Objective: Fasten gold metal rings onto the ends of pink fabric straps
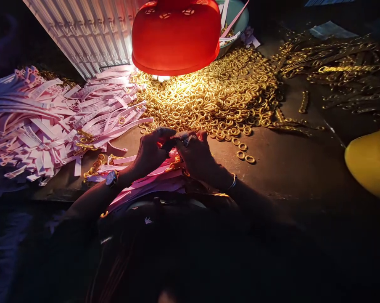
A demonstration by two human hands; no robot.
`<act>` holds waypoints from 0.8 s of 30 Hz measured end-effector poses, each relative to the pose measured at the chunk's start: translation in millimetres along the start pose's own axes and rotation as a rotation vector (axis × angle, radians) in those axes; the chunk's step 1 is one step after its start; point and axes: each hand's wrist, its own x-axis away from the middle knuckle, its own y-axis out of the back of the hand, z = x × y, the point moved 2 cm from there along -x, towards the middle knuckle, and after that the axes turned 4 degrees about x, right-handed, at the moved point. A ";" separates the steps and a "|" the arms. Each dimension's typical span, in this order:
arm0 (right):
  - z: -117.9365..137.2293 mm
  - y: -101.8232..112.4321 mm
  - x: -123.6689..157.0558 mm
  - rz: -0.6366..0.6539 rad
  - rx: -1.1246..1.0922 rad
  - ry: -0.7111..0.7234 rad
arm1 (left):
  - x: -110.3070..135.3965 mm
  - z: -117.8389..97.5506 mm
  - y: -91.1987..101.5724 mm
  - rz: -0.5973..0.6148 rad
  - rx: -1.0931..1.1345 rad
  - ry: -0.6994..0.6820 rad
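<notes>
So both hands were pinched together right at the bench edge: the left hand (152,153) and right hand (198,158) were each closed on the same small piece, which looked like a pink strip (174,152) with a gold ring going onto it, though it was too dark to be sure. A bundle of ringed strips (146,183) lay in the lap at 6 o'clock, so I'd say a small batch was done. Loads were left: a big heap of pink strips (35,122) sat at 9 o'clock, and a huge pile of gold rings (209,97) at 12. Finished-looking gold chains (335,71) were off at 2 o'clock. The dark bench (287,168) was lit only by a red lamp shade (176,35) overhead; the room was otherwise black, with a yellow object (371,162) at 3 o'clock.
</notes>
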 end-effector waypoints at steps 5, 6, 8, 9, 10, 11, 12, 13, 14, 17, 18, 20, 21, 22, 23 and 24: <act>-0.3 -10.5 -5.0 -0.012 0.013 -0.022 | -9.7 8.3 -1.8 0.041 -0.023 0.007; 0.3 -12.1 -5.7 -0.021 0.016 -0.019 | -10.1 8.7 -1.7 0.032 -0.027 -0.010; 2.3 -13.3 -6.8 -0.030 0.029 -0.022 | -9.9 9.5 -2.2 0.015 -0.045 -0.059; 3.7 -12.7 -7.4 -0.020 0.038 -0.026 | -9.4 10.3 -2.7 0.013 -0.063 -0.089; 5.3 -11.4 -8.0 0.000 0.049 -0.036 | -8.6 11.5 -3.4 0.016 -0.088 -0.122; 6.8 -9.5 -8.8 0.030 0.058 -0.050 | -7.6 13.2 -4.1 0.021 -0.118 -0.158; 8.1 -7.1 -9.6 0.063 0.063 -0.065 | -6.4 15.3 -4.7 0.027 -0.149 -0.199; 9.1 -4.4 -10.5 0.091 0.061 -0.080 | -5.0 17.7 -5.3 0.033 -0.179 -0.243; 9.6 -1.8 -11.6 0.112 0.054 -0.093 | -3.5 20.2 -5.8 0.039 -0.203 -0.290; 7.3 2.0 -16.2 0.139 -0.006 -0.100 | 0.5 27.3 -7.0 0.048 -0.241 -0.421; 5.3 0.5 -18.4 0.151 -0.039 -0.098 | 1.0 29.2 -7.1 0.040 -0.251 -0.446; 0.4 -7.6 -23.4 0.186 -0.136 -0.075 | 0.1 31.9 -7.1 0.010 -0.277 -0.455; -2.2 -13.4 -26.2 0.192 -0.197 -0.053 | -1.2 32.8 -7.0 -0.007 -0.287 -0.448; -4.7 -19.8 -29.1 0.182 -0.262 -0.028 | -2.9 33.4 -6.8 -0.021 -0.290 -0.440; -7.2 -26.0 -32.1 0.152 -0.325 -0.004 | -5.0 34.0 -6.6 -0.033 -0.282 -0.435; -9.7 -31.3 -35.0 0.104 -0.385 0.012 | -7.3 34.7 -6.1 -0.044 -0.258 -0.434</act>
